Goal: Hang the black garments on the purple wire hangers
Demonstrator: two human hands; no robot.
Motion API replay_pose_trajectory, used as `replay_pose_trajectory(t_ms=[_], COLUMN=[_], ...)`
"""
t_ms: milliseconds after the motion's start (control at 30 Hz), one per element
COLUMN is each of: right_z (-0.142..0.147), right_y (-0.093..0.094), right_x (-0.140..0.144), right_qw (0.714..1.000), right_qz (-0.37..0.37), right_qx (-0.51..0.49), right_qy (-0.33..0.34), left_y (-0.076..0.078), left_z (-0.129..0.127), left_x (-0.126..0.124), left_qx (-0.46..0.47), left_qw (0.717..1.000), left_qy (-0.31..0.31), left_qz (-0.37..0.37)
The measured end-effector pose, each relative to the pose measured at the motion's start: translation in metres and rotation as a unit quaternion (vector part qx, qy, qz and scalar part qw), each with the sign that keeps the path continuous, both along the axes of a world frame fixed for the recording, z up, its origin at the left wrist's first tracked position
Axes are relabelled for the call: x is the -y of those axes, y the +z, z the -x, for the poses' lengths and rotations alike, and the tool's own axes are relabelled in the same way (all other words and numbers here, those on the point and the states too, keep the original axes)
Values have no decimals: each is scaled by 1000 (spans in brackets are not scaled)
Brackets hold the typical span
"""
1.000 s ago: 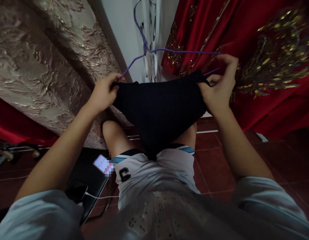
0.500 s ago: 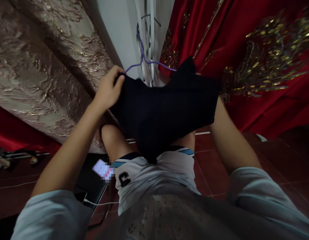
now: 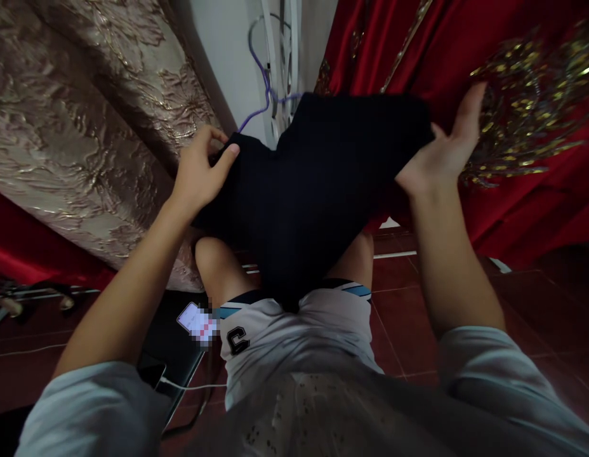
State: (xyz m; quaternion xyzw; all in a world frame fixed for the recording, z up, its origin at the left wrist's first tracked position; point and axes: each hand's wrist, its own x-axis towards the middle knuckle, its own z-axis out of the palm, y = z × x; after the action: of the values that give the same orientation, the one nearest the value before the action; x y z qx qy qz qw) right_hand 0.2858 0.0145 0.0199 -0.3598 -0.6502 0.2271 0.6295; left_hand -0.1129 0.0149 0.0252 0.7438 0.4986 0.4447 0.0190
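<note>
Left hand (image 3: 199, 171) pinching the near-left edge of a dark garment (image 3: 313, 184), thumb on top, fingers curled under — grip pressed together on the cloth. Right hand (image 3: 444, 149) spread flat, palm up, fingers pointing away, carrying the garment's right side draped over it; grip open, no pinch visible. Garment stretched between the two grips, sagging down toward the lap and the white shorts (image 3: 285, 330). Purple wire hanger (image 3: 261, 89) just beyond the left grip, its hook rising against the white wall, its lower part hidden behind the cloth. Beige embroidered fabric (image 3: 85, 114) left of the left grip, red gold-trimmed fabric (image 3: 523, 127) behind the right grip — phone (image 3: 195, 318) below the left forearm, beside the thigh
</note>
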Motion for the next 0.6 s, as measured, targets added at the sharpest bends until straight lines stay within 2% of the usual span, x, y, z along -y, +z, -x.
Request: replay_pose_trajectory(t_ms=[67, 167, 267, 333, 400, 467, 600], right_z=[11, 34, 53, 63, 76, 93, 128], right_y=[15, 21, -2, -28, -50, -65, -68], right_x=[9, 26, 31, 26, 20, 17, 22], right_qw=[996, 992, 959, 936, 939, 946, 948], right_qz=[31, 82, 142, 129, 66, -14, -109], right_qx=[-75, -48, 104, 208, 277, 306, 300], right_qy=[27, 85, 221, 251, 193, 104, -14], left_y=[0, -5, -15, -22, -25, -22, -3], left_z=[-4, -3, 0, -3, -14, -31, -69], left_x=[-16, -38, -39, -25, -1, 28, 75], left_qx=[24, 61, 80, 88, 95, 103, 93], left_qw=[999, 997, 997, 993, 988, 984, 970], left_qy=[6, 17, 8, -28, -77, -120, -223], left_qz=[28, 48, -15, -69, -93, -79, 19])
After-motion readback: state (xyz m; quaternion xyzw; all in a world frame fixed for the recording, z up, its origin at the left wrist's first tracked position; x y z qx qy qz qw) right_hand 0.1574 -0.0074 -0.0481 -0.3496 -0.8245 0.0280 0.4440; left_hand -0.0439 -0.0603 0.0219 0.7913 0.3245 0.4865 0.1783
